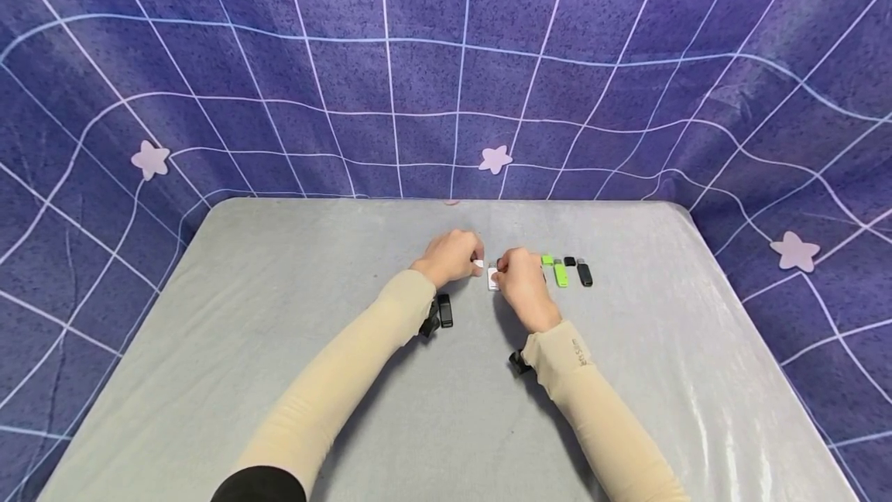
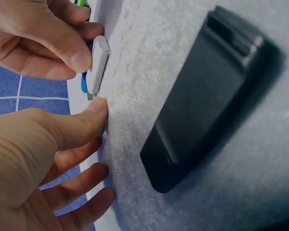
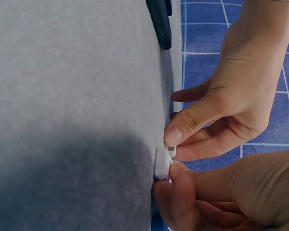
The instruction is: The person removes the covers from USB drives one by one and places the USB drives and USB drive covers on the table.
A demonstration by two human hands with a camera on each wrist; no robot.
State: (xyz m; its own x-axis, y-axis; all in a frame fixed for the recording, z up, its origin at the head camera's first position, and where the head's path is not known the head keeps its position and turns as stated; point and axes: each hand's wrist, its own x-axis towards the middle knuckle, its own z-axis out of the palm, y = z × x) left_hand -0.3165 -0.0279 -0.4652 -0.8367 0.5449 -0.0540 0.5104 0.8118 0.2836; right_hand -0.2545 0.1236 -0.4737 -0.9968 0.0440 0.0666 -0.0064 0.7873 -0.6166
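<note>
My left hand (image 1: pixel 451 256) pinches a small white cap (image 1: pixel 478 263) between thumb and fingertips; its other fingers are spread apart in the left wrist view. Just to its right lies a white USB stick (image 1: pixel 493 279), its metal connector pointing away from me. My right hand (image 1: pixel 524 285) pinches this stick at its right side, thumb and forefinger at the edge. In the left wrist view the stick (image 2: pixel 99 62) stands close above the left thumb tip, which hides the cap. The right wrist view has the white stick (image 3: pixel 162 163) between both hands' fingertips.
Right of my right hand lie a green USB stick (image 1: pixel 560 273) with its green cap (image 1: pixel 547 259), and a black USB stick (image 1: pixel 584 274) beside a black cap (image 1: pixel 570 261). Another black stick (image 1: pixel 446 311) lies by my left wrist. Something blue (image 2: pixel 84 83) shows behind the white stick.
</note>
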